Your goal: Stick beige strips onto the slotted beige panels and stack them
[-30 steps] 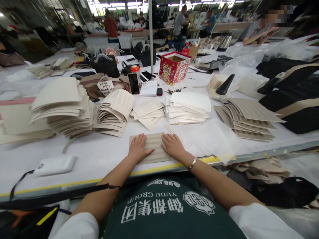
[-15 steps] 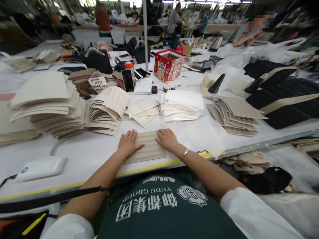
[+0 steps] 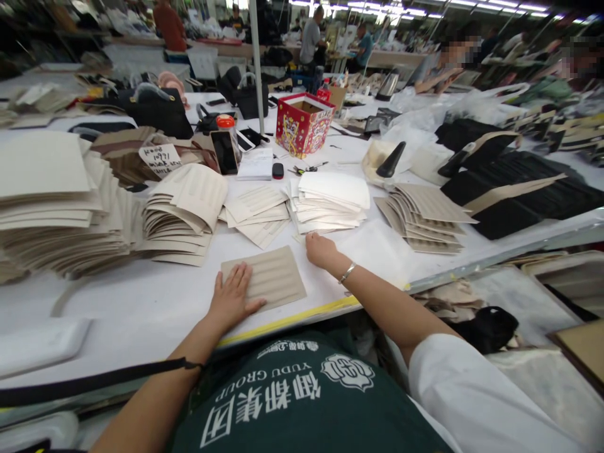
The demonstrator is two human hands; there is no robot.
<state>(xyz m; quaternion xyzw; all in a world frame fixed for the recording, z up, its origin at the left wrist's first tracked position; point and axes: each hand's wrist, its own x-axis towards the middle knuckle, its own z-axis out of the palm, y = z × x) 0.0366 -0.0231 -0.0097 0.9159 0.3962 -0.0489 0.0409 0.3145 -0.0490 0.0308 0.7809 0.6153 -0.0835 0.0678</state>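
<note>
My left hand (image 3: 231,294) lies flat with its fingers spread on the left end of a beige ribbed panel (image 3: 276,277) near the table's front edge. To the right of the panel, my right hand (image 3: 321,250) is curled closed at the tabletop, by a thin pale strip (image 3: 298,238). Whether its fingertips hold that strip is hidden. Just beyond my right hand stands a stack of white sheets (image 3: 330,201). Several loose beige pieces (image 3: 257,211) lie beyond the panel.
Bent beige panels are stacked at the left (image 3: 184,201), with a taller stack (image 3: 47,189) farther left. More beige panels (image 3: 419,217) lie right, beside black bag pieces (image 3: 514,189). A red box (image 3: 304,126), a phone (image 3: 225,153) and scissors (image 3: 309,168) stand or lie behind.
My right hand has left the beige panel and curled closed on the table to its right. My left hand stays flat on the panel. The view has turned rightward.
</note>
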